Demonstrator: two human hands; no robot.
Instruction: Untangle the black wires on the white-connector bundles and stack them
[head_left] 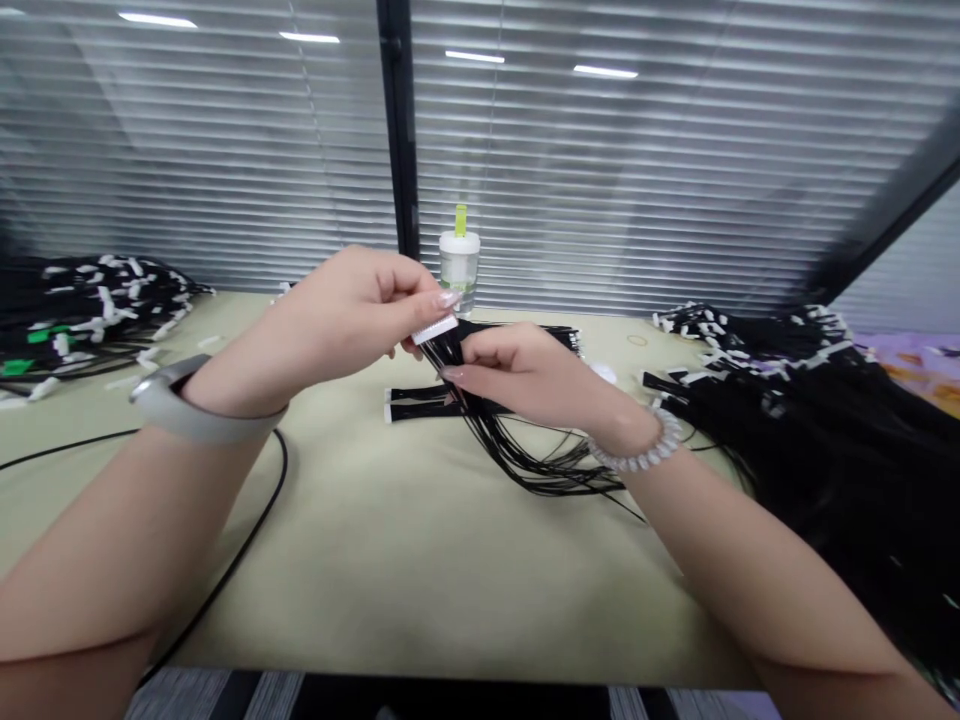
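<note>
My left hand [375, 300] pinches a white connector [436, 329] between thumb and fingers, raised above the table. Black wires run down from this connector and curve away to the right as a wire harness [517, 460]. Just right of the connector, my right hand [525, 375] is closed around the wire bundle, thumb on top. Below and behind the hands lie other black harnesses [420, 410] with white end connectors, partly covered by my right hand and the held wires.
A drink cup [459, 265] with a white lid stands at the back. Heaps of black harnesses lie at left [90, 300] and right [840, 450]. A black cable [255, 530] crosses the table [390, 580] at left. Window blinds [637, 180] rise behind.
</note>
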